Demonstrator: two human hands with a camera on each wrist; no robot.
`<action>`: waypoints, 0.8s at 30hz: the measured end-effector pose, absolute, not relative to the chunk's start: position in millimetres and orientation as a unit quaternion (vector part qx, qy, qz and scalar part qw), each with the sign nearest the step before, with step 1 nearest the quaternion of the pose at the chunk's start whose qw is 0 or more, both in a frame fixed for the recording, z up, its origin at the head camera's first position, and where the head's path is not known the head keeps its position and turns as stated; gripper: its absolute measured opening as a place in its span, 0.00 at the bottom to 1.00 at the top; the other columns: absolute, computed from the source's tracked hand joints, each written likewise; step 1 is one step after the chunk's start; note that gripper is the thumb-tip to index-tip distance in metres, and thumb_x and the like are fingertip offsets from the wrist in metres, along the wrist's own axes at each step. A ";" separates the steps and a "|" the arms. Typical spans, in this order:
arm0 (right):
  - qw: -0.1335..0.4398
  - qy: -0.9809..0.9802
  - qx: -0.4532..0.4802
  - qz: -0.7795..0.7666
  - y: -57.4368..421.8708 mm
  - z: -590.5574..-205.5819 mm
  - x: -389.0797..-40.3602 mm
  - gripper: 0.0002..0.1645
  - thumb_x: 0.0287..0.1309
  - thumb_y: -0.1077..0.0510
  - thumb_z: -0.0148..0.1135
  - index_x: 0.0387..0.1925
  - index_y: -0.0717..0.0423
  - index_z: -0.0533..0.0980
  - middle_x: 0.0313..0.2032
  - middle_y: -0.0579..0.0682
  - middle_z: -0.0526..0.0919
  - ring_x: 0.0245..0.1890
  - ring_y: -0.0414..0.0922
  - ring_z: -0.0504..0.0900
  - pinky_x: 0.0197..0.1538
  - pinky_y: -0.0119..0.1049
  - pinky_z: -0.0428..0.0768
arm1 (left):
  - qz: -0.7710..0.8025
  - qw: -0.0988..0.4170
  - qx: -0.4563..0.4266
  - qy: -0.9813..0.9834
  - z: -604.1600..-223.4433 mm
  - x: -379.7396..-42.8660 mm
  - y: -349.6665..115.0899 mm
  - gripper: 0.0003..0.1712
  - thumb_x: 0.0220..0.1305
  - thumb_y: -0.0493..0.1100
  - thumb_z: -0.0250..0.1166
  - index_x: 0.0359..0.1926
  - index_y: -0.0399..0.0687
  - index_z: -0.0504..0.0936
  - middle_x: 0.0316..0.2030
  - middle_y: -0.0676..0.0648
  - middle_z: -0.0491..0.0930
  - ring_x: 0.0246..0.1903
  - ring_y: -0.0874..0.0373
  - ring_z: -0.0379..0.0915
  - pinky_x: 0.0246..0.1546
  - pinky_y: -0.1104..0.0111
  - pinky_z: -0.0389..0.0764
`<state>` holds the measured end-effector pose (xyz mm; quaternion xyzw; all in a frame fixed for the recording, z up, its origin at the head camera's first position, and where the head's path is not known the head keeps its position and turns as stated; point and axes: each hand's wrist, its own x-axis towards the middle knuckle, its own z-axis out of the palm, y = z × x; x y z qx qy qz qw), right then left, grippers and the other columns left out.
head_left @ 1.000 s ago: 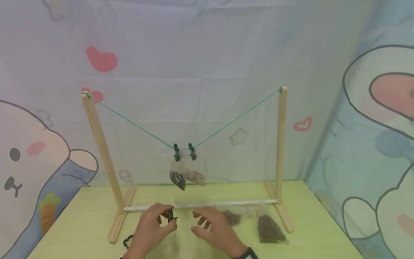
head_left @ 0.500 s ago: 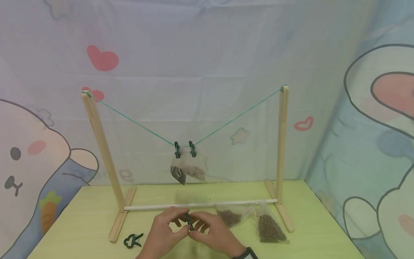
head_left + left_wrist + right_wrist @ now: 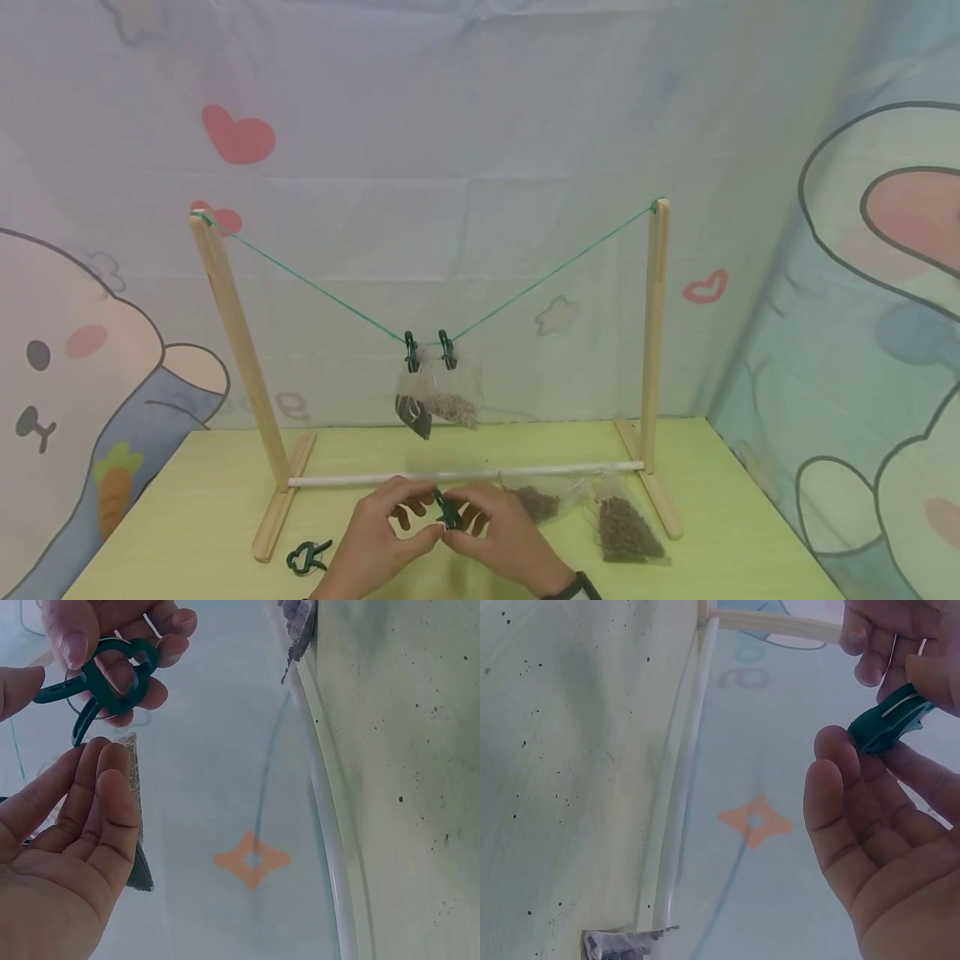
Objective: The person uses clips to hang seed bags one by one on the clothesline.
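Observation:
Both hands meet in front of the white crossbar, around one dark green plastic spring clip [image 3: 449, 511]. My left hand [image 3: 386, 525] pinches the clip's two handles [image 3: 88, 720] between thumb and fingertips. My right hand [image 3: 508, 529] holds the jaw end between thumb and fingers; in the right wrist view its fingertips touch the green clip [image 3: 889, 720]. Behind them, two similar clips, the left clip [image 3: 412, 352] and the right clip [image 3: 447, 350], grip the sagging green string [image 3: 315, 287]. From these hang a small clear bag of dark bits [image 3: 413, 416] and one of pale bits [image 3: 453, 409].
Another green clip [image 3: 308, 558] lies on the table left of my left hand. Two clear bags of brown material, a smaller bag [image 3: 536, 503] and a larger bag [image 3: 628, 533], lie to the right. Wooden posts, left post [image 3: 240, 350] and right post [image 3: 654, 342], are joined by a white rod [image 3: 337, 481].
My left hand has brought the clip rightward to my right hand, which was apart from it and now holds it too. The clip has turned. The loose clip on the table is now uncovered.

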<state>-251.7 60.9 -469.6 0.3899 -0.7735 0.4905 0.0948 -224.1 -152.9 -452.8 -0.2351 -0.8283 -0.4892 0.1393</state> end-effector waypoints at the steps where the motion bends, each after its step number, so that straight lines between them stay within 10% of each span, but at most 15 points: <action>1: 0.092 -0.775 0.388 0.490 61.3 -469.2 -251.6 0.18 0.65 0.59 0.71 0.54 0.60 0.82 0.43 0.54 0.86 0.34 0.37 0.84 0.35 0.41 0.87 | -0.488 0.139 -0.234 -0.829 -452.2 -224.1 -153.0 0.21 0.61 0.45 0.78 0.54 0.50 0.86 0.42 0.55 0.82 0.38 0.63 0.78 0.35 0.69 0.82; 13: 0.027 -0.780 0.383 0.494 69.2 -468.4 -255.1 0.24 0.62 0.62 0.71 0.60 0.62 0.79 0.48 0.58 0.85 0.38 0.42 0.86 0.39 0.38 0.86 | -0.472 0.172 -0.218 -0.836 -451.5 -223.1 -153.2 0.14 0.56 0.40 0.80 0.43 0.51 0.87 0.34 0.61 0.81 0.32 0.64 0.76 0.32 0.69 0.80; 24: 0.056 -0.877 0.160 0.449 122.9 -478.9 -279.4 0.15 0.67 0.60 0.65 0.51 0.64 0.82 0.45 0.57 0.87 0.41 0.51 0.86 0.42 0.44 0.86 | -0.501 0.244 -0.197 -0.807 -445.1 -219.5 -154.5 0.15 0.52 0.32 0.80 0.34 0.57 0.89 0.27 0.60 0.83 0.26 0.66 0.76 0.25 0.70 0.77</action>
